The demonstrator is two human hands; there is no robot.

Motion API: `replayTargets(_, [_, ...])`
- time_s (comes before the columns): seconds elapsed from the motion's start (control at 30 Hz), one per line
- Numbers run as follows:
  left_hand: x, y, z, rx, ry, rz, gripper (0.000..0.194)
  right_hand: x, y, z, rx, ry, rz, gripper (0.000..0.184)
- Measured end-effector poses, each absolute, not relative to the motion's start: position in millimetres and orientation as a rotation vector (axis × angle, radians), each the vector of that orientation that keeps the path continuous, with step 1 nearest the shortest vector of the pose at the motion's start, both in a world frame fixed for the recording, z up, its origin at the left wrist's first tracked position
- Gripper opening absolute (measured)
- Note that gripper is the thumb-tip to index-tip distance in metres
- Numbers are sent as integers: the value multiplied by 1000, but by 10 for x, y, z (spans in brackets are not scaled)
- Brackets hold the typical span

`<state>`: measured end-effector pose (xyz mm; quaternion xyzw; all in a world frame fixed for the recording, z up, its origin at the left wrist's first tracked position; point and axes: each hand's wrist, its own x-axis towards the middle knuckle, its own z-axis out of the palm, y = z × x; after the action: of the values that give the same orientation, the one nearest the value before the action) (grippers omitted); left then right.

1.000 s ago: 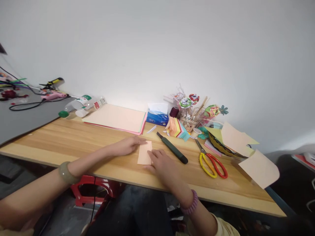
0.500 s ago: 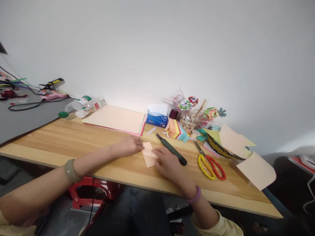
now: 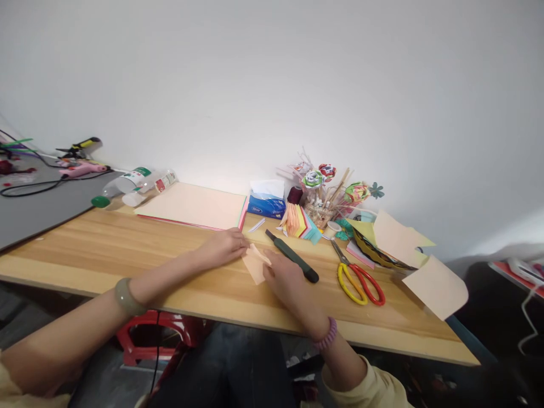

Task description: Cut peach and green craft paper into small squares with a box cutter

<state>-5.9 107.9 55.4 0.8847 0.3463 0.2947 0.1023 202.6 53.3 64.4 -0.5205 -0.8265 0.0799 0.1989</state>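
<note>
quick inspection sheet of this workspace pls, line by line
Surface: wooden table, light grain
Job's things: small peach paper with a raised fold, on table
Clutter: scissors, dark green tool, tissue pack, plastic bottles lying down, paper flowers
Hands: left hand at the paper's upper left, right hand at its right edge; exact grip unclear
Cables: black cable beside pink glue gun; hanging cable near red stool
Surroundings: pale wall behind table

Green tool [image 3: 296, 260] obstructs room beyond right hand [image 3: 285, 277]
</note>
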Motion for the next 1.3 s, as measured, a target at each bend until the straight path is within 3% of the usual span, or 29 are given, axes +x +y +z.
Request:
replayTargets(0.1, [-13, 1091, 554, 2290, 1045, 1004, 22, 2099, 581, 627, -1497, -2111, 370, 19])
replayTargets(0.2, [60, 1102, 578, 1914, 1076, 1167, 27, 2146, 629, 591, -1465, -1923, 538, 24])
replayTargets(0.4, [323, 853, 748, 1279, 927, 1370, 57, 2078, 576, 572, -1316, -1533, 909, 33])
replayTargets(0.6, [573, 444, 779, 1054, 921, 1239, 39, 1922, 282, 719, -1168, -1351, 1083, 34])
replayTargets(0.77, [528, 357, 864, 1070, 983, 1190, 25, 1991, 181, 849, -1115, -1316, 1033, 28])
replayTargets(1.03, [449, 326, 931, 1186, 1040, 1063, 23, 2034, 168, 805, -1126, -1519, 971, 32])
replayTargets(1.17, [465, 422, 975, 1233, 1049, 1097, 22, 2069, 303, 895, -1195, -1696, 745, 27])
replayTargets(1.3, [374, 643, 1076, 1292, 1081, 1267, 28, 2127, 502, 1041, -1328, -1802, 309, 30])
